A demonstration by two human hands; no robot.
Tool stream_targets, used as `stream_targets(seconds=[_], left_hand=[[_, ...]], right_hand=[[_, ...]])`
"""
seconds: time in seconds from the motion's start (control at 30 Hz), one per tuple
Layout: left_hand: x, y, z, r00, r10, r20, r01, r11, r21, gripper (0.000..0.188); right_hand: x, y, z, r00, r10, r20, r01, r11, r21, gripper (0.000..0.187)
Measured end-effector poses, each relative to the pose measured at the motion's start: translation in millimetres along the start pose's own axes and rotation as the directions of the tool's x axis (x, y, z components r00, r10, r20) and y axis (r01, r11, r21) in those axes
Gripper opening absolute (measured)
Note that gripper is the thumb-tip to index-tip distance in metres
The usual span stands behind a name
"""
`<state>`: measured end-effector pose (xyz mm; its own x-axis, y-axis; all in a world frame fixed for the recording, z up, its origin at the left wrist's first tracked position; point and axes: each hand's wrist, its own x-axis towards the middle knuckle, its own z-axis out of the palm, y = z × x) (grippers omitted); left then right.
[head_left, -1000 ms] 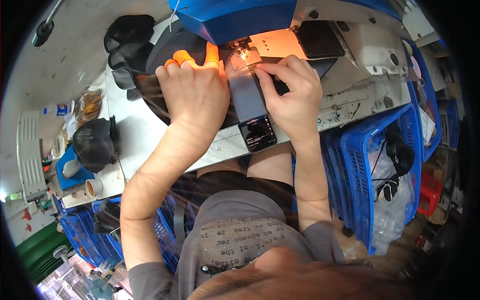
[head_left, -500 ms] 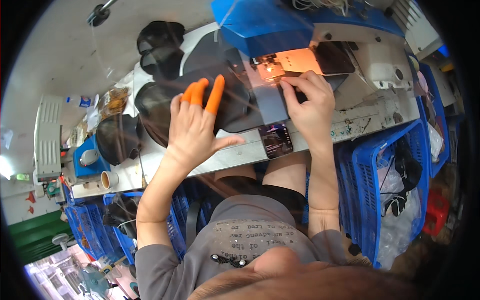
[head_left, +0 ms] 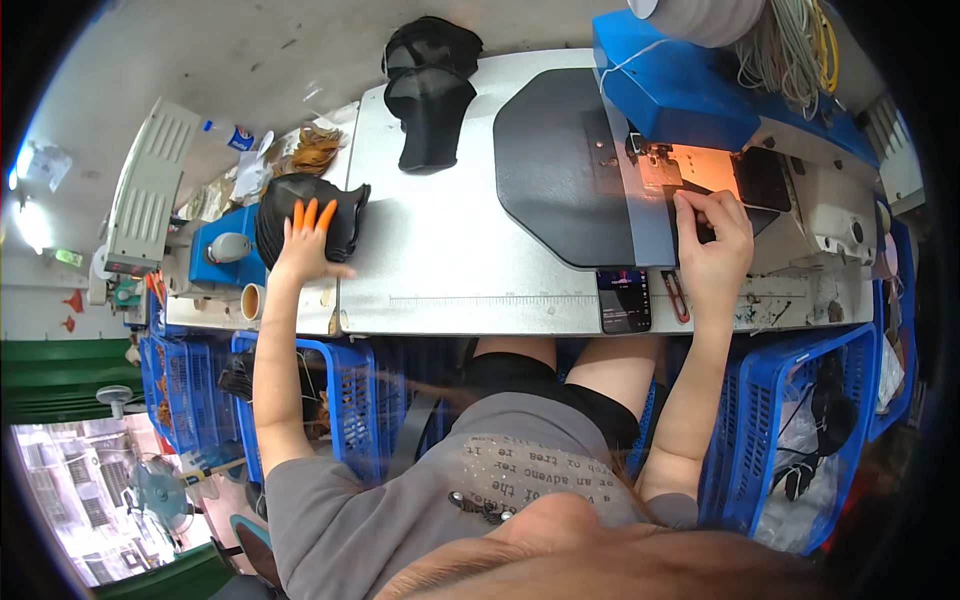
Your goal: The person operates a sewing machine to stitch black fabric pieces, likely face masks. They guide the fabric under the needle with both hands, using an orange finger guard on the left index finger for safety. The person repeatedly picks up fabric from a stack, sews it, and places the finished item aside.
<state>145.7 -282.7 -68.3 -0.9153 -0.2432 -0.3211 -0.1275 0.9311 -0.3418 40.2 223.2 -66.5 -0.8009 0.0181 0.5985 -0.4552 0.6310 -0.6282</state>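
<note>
My left hand (head_left: 300, 252), with orange finger covers on several fingers, lies spread over a stack of black moulded fabric pieces (head_left: 346, 222) at the table's left. Its fingers are apart and rest on top of the pieces. At the sewing machine (head_left: 675, 95), a blue-headed one with a lit needle area (head_left: 655, 165), my right hand (head_left: 718, 235) is closed in a pinch just beside the needle. What sits between those fingertips is too small to make out. A dark octagonal plate (head_left: 560, 190) extends left of the needle.
More black moulded pieces (head_left: 432, 100) lie at the table's back. A phone (head_left: 624, 302) and red-handled thread snips (head_left: 677, 297) are near the front edge. A tan cup (head_left: 252, 301) stands at the left. Blue crates (head_left: 735, 440) flank my legs.
My left hand has moved left, from above the dark plate to the stack. The large black piece beside it has left the plate. My right hand stays pinched by the needle; the view has shifted.
</note>
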Motion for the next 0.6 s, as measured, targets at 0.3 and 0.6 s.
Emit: stream_targets(seconds=[0.3, 0.6], left_hand=[[85, 98, -16, 0.722, 0.239, -0.649, -0.306, 0.952, 0.011, 0.053], [165, 128, -2, 0.57, 0.267, -0.777, -0.288, 0.951, 0.115, 0.016]], right_hand=[[0, -2, -2, 1.0, -0.005, -0.004, 0.005, 0.999, -0.041, 0.004], [2, -3, 1, 1.0, -0.025, -0.004, 0.025, 1.0, -0.016, 0.003]])
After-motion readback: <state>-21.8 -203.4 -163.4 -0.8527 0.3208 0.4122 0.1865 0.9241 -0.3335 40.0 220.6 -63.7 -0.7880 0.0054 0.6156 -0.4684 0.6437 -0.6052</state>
